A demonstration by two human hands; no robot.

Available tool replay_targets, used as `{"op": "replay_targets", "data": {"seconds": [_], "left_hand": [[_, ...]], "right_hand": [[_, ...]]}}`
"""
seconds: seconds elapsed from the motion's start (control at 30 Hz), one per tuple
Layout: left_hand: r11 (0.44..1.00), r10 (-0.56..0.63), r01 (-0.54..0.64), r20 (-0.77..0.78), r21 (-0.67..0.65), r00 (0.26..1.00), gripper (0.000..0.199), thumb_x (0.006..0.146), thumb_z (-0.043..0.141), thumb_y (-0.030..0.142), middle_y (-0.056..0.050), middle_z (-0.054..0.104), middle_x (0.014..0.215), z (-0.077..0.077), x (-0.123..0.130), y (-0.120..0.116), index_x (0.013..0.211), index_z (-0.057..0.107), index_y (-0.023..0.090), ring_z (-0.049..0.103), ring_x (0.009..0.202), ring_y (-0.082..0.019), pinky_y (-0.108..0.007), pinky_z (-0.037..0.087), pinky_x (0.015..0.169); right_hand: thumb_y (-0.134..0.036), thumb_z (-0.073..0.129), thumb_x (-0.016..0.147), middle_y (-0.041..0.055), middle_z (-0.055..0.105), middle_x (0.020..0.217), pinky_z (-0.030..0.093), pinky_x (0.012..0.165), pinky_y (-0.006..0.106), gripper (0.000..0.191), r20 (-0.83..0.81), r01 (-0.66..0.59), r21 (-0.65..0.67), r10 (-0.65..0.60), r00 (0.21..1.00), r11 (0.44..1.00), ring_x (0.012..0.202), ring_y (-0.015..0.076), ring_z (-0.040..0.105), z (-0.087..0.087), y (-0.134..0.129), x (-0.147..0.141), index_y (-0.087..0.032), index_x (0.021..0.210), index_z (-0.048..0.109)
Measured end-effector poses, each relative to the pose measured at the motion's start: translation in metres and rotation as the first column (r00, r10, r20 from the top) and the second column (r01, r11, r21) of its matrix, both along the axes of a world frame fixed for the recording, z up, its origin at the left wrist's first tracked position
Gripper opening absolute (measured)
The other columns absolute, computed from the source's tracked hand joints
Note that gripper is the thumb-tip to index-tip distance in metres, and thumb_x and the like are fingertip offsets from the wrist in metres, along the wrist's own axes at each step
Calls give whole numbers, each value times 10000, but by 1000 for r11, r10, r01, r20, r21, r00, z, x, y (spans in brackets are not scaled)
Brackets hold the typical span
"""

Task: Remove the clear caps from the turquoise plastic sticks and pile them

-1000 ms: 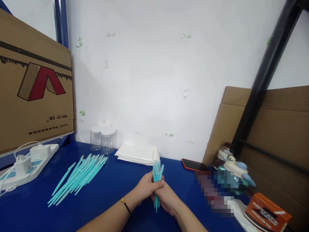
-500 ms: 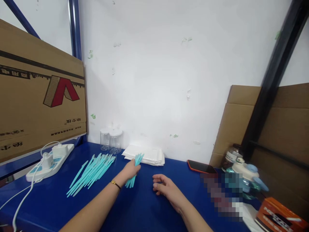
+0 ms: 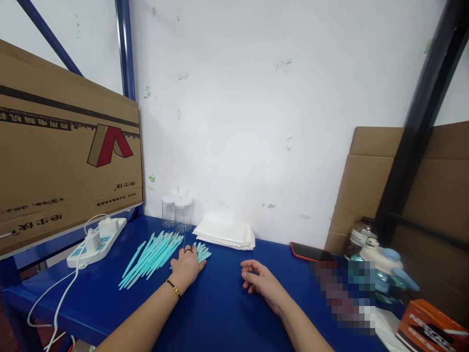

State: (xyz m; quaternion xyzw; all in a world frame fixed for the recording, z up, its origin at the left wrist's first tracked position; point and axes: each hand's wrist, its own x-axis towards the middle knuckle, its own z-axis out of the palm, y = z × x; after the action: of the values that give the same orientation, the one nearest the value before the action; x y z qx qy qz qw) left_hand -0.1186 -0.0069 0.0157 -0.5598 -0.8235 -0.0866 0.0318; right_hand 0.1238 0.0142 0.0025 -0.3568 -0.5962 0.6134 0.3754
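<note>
My left hand [image 3: 186, 268] lies palm down over a small bunch of turquoise eyebrow razors [image 3: 202, 252] on the blue table, its fingers spread and its thumb out to the right. The razors' heads fan out beyond the fingers; most of their handles are hidden under the hand. Close by on the left is a larger pile of the same razors [image 3: 152, 259], lying slantwise. My right hand [image 3: 262, 281] hovers above the table on the right, fingers loosely curved and apart, holding nothing.
White folded plastic sheets [image 3: 224, 232] and two clear lidded jars [image 3: 183, 215] stand by the wall. At left is a power strip [image 3: 97, 243] with cables. To the right are a phone [image 3: 311, 252], a brown bottle [image 3: 361, 237], a teal drinking bottle [image 3: 379, 274] and an orange box [image 3: 432, 325].
My left hand has moved left and lowered the bunch of razors from a tilted hold onto the table beside the pile, its fingers spreading. My right hand keeps its pose. The view has shifted slightly.
</note>
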Motion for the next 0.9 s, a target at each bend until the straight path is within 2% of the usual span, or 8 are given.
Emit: {"op": "replay_targets", "data": {"seconds": [0.13,0.2,0.3,0.37,0.47,0.57,0.73,0.9], "left_hand": [[999,0,2,52,-40,999,763,729,422,587,-226,370,1330,6,-9,-8,1333,348,127,279,1236,-385,-546,343,854],[998,-31,36,88,-50,996,819,678,467,621,-233,381,1315,7,-14,-10,1305,385,101,294,1231,-388,-503,361,864],[994,-107,110,106,-28,989,649,705,488,552,-216,470,1213,6,-20,-10,1158,518,88,429,1138,-336,-398,394,865],[992,-127,127,99,0,987,534,743,471,491,-192,502,1164,5,-22,-9,1105,542,105,492,1068,-297,-358,401,859],[990,-126,119,87,77,988,568,724,497,495,-173,504,1152,5,-22,-11,1152,490,123,475,1094,-296,-349,401,853],[980,-166,156,78,120,983,518,676,554,485,-136,546,1072,10,-20,-15,1062,507,143,498,1056,-280,-315,406,811],[978,-206,202,108,50,973,204,737,504,368,-73,615,892,15,-16,-19,813,551,184,578,852,-215,-274,400,684],[978,-211,209,89,28,974,183,771,469,347,-70,634,842,12,-20,-13,783,562,190,591,780,-205,-260,377,615]], "right_hand": [[-279,644,659,11,554,829,395,475,218,314,17,14,-1,-14,1000,1000,582,106,565,2,-1,-2,-168,946,582],[-282,647,651,12,558,824,392,473,222,312,20,16,-6,-16,1000,1000,575,106,564,3,-1,-2,-170,937,586],[-285,655,642,18,566,821,388,471,225,314,21,14,-6,-14,1000,1000,571,107,562,4,-2,-2,-166,926,591],[-287,659,641,17,569,815,391,474,224,316,19,13,-5,-13,1000,1000,573,108,562,3,-1,-2,-165,924,592],[-303,663,646,9,566,796,392,472,220,318,12,15,-11,-15,1000,1000,573,106,560,3,-1,-2,-167,924,592],[-301,658,657,6,563,791,390,471,216,307,13,9,-14,-9,1000,1000,573,104,559,2,-1,-1,-167,925,591],[-313,670,654,3,566,777,390,474,212,307,7,-4,-11,4,1000,1000,574,102,557,2,0,0,-166,913,596],[-332,676,657,-4,565,744,391,478,211,317,12,-7,-15,8,1000,1000,571,102,554,-1,1,0,-161,912,598]]}}
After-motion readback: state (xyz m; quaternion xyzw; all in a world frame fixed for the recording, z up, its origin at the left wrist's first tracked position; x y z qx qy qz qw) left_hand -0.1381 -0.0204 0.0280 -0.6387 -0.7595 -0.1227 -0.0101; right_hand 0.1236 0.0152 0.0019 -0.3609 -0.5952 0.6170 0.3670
